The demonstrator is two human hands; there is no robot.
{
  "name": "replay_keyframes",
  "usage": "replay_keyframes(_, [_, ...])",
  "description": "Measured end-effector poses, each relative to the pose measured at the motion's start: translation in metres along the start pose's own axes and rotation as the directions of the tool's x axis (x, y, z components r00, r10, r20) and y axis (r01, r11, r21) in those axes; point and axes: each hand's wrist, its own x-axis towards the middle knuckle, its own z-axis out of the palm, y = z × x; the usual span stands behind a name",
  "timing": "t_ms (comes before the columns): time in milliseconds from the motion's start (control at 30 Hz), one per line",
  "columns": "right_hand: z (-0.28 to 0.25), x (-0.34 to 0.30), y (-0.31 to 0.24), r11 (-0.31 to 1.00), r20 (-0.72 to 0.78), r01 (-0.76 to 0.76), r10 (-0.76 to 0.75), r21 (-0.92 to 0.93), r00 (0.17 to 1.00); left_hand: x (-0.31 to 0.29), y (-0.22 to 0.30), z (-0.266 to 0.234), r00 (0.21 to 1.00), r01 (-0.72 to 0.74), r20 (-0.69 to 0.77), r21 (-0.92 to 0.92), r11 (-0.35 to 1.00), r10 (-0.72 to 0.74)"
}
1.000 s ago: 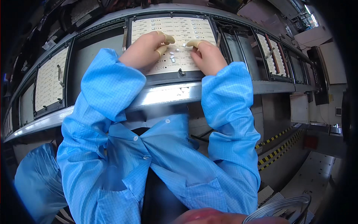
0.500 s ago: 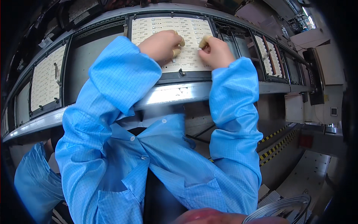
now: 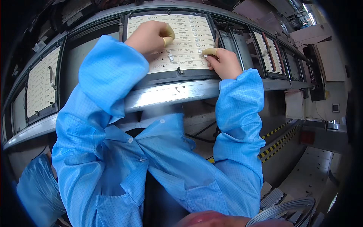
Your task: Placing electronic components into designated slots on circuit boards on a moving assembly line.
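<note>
A black frame (image 3: 162, 78) surrounds our printed panel (image 3: 183, 41), seemingly keeping it put. Well apart, our left hand (image 3: 150, 36) curls over the panel's left half, its grip unclear to us, while our right hand (image 3: 226, 63) pinches a small white piece (image 3: 205, 56) by the panel's lower right, probably for precision. Loose white parts (image 3: 171, 58) lie on the panel's lower middle.

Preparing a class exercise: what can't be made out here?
Head view: anything inside the left hand, hidden by its back.
Head view: held white piece, partly covered by right hand.
Head view: cream panel, print too small to read.
Head view: far-left blue garment, cut off by dark rim.
</note>
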Motion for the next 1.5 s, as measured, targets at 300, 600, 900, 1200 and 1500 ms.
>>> replay_keyframes(300, [0.014,0.006,0.006,0.917,-0.132,0.240,-0.294,-0.319,0.947,-0.022,-0.018,-0.011,0.991,0.014,-0.134,-0.029,0.999,-0.017])
replay_keyframes(600, [0.006,0.008,-0.007,0.812,0.034,0.322,-0.351,-0.487,0.936,-0.026,-0.022,-0.014,0.996,0.090,-0.012,-0.094,0.991,-0.092])
replay_keyframes(900, [0.048,0.039,-0.053,0.931,0.027,0.311,-0.311,-0.192,0.950,-0.030,-0.023,-0.021,0.985,0.170,0.044,-0.449,0.877,-0.168])
replay_keyframes(1200, [0.035,0.031,-0.046,0.982,-0.123,0.189,-0.190,-0.017,0.974,-0.037,-0.033,-0.008,0.992,-0.070,-0.106,-0.087,0.994,0.061])
replay_keyframes(1500, [0.004,-0.001,-0.004,0.959,-0.198,0.186,-0.144,0.214,0.970,-0.041,-0.034,-0.002,0.951,-0.217,-0.132,0.358,0.908,0.279])
